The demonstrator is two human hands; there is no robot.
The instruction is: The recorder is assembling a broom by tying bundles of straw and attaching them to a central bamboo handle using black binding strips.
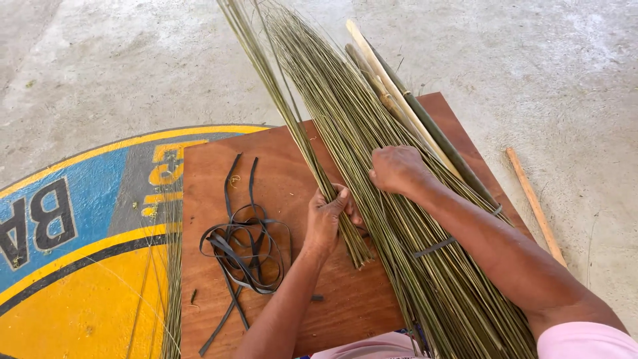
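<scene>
My left hand (327,216) grips a thin bunch of green palm ribs (286,113) near its cut end, lifted off to the left of the main sheaf. A big sheaf of the same green ribs (372,153) lies diagonally across a brown wooden board (219,179), bound by a dark strap (433,247) near its thick end. On top of that sheaf rests my right hand (397,168), fingers curled into the ribs. Several bamboo sticks (425,126) lie along the sheaf's right side.
A tangle of black rubber strips (244,247) lies on the board at left. A few loose ribs (174,266) lie on a blue and yellow painted floor marking (73,252). A wooden stick (535,206) lies on the concrete floor at right.
</scene>
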